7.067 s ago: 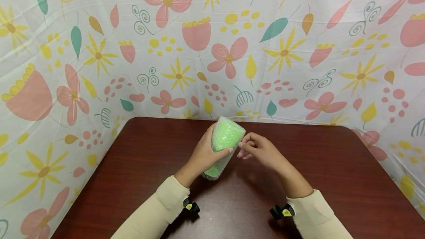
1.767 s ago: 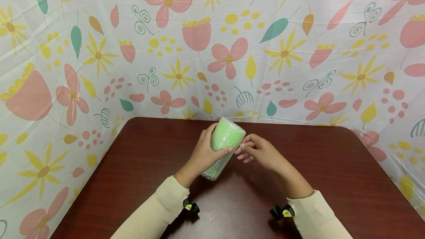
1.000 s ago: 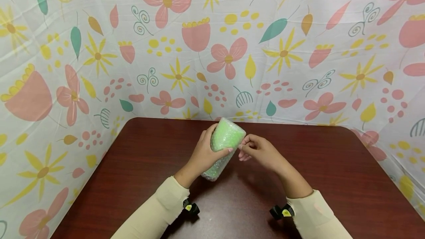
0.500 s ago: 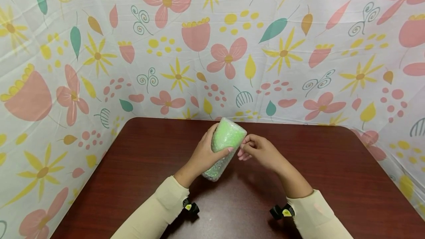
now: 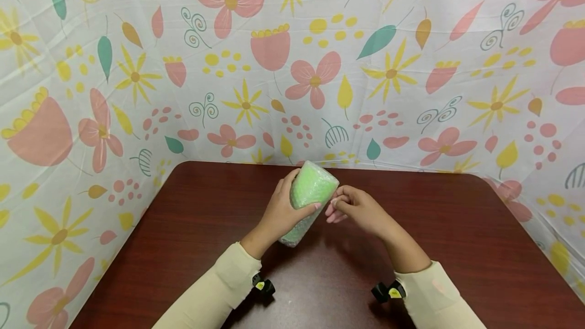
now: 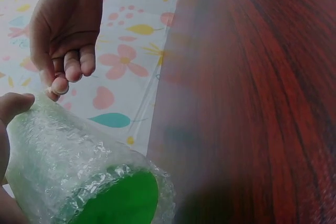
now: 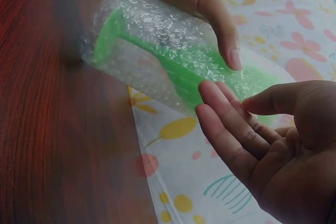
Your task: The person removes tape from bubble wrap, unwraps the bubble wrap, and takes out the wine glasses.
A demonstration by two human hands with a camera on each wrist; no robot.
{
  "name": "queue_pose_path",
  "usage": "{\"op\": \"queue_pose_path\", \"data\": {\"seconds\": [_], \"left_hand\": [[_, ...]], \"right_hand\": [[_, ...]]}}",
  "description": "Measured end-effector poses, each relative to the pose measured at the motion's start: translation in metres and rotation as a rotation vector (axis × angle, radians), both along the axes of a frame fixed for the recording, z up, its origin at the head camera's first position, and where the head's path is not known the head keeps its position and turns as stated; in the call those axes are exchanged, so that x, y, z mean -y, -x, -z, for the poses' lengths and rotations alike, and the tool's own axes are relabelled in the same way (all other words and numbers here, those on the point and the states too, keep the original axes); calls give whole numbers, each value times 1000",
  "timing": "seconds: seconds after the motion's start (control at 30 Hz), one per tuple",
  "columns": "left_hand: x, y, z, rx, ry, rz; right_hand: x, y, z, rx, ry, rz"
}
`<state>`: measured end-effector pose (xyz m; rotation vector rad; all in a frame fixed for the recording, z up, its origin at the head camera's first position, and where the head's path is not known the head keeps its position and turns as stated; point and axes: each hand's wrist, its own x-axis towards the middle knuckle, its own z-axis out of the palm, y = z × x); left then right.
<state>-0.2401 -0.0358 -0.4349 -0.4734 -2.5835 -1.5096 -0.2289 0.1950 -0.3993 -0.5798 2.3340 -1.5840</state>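
A green goblet [image 7: 108,38] shows through clear bubble wrap [image 5: 315,182], its round foot and thin stem plain in the right wrist view. My left hand [image 5: 284,208] grips the wrapped goblet around its side, thumb across the front, holding it tilted over the table. Close against the wrap's right side is my right hand [image 5: 363,209]. Its thumb and index fingertips meet at the edge of the wrap and pinch there, while the other fingers extend loosely alongside. In the left wrist view the open end of the wrap [image 6: 79,150] faces the camera with green inside.
The dark reddish wooden table [image 5: 205,202] has rounded far corners. A white cloth [image 5: 292,90] printed with flowers and leaves hangs behind it and along the sides. Black wrist cameras [image 5: 264,286] sit at both cream sleeves [image 5: 210,288].
Since the earliest frame, the wrapped goblet has turned slightly in my left hand, and the green foot at its lower end shows less. My right fingers have shifted only slightly at the wrap's edge.
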Motion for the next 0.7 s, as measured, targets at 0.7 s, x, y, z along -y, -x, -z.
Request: {"op": "queue_pose_path", "data": {"seconds": [0.7], "left_hand": [[1, 1, -1, -10, 27, -31]], "right_hand": [[-1, 0, -2, -10, -63, 26]]}}
